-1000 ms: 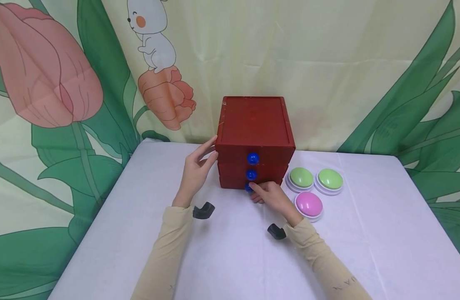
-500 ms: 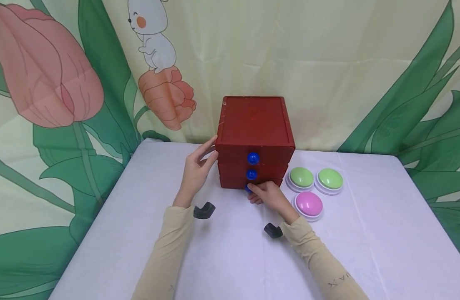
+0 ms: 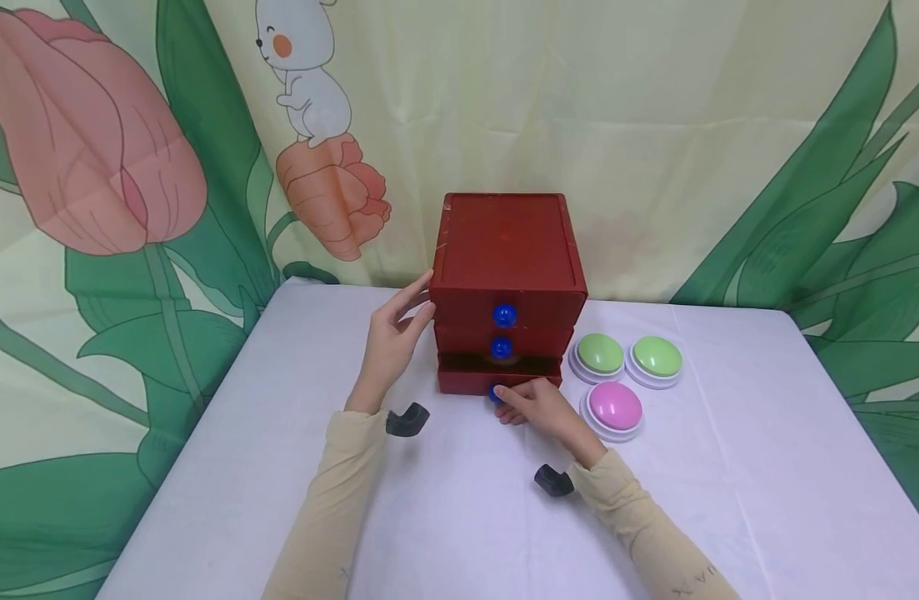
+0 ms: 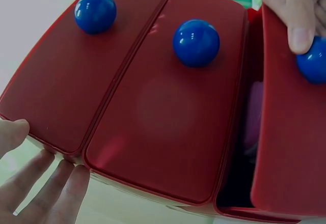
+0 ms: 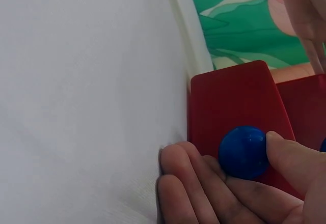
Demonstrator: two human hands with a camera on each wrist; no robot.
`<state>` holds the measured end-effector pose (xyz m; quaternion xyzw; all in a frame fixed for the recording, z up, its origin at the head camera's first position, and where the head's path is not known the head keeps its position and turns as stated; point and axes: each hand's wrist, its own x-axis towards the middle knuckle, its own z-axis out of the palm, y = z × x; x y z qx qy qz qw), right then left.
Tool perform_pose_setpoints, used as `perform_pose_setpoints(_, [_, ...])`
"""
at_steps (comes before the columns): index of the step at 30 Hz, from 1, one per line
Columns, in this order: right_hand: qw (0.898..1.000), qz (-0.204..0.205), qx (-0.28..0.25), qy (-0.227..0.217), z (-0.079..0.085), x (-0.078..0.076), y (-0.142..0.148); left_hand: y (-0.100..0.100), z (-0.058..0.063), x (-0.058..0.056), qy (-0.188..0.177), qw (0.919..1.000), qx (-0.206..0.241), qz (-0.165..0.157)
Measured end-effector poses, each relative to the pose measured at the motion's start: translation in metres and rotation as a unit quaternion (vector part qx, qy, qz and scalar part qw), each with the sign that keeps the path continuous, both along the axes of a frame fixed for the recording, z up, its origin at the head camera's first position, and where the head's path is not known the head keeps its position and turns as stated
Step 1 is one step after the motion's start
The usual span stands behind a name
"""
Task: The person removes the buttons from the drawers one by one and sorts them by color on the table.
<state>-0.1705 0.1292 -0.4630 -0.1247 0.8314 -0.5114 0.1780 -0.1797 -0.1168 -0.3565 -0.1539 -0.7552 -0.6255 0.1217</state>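
A red three-drawer box (image 3: 504, 242) stands at the back of the table, a round blue knob on each drawer. Its bottom drawer (image 3: 462, 383) is pulled partly out. My right hand (image 3: 541, 407) pinches that drawer's blue knob (image 5: 242, 152) between thumb and fingers. Against the box's left side rests my left hand (image 3: 387, 346), fingers extended along the edge. The top drawer's knob (image 4: 95, 12) and the middle drawer's knob (image 4: 196, 43) are untouched, both drawers closed. Through the gap of the bottom drawer, a pinkish-purple thing (image 4: 253, 117) shows in the left wrist view; its kind is unclear.
Right of the box sit two green push lights or buttons (image 3: 600, 353) and a pink one (image 3: 615, 406), near my right wrist. A white cloth (image 3: 459, 517) covers the table. A printed curtain (image 3: 616, 150) hangs behind the box.
The bottom drawer has slid out toward me, with my right hand drawing back on its knob. My left hand keeps its place on the box's side.
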Motion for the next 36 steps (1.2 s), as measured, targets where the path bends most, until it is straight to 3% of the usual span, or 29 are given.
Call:
perform_pose_setpoints(16, [1.0,0.013,0.006,-0.005,-0.004,0.026,0.002,-0.002,-0.006,-0.003,0.008,0.9999,0.009,-0.004])
perform_pose_setpoints(36, [0.999,0.032,-0.008,0.029,-0.008,0.06,0.003,-0.003,-0.005,-0.003,0.011,0.9998,0.015,-0.007])
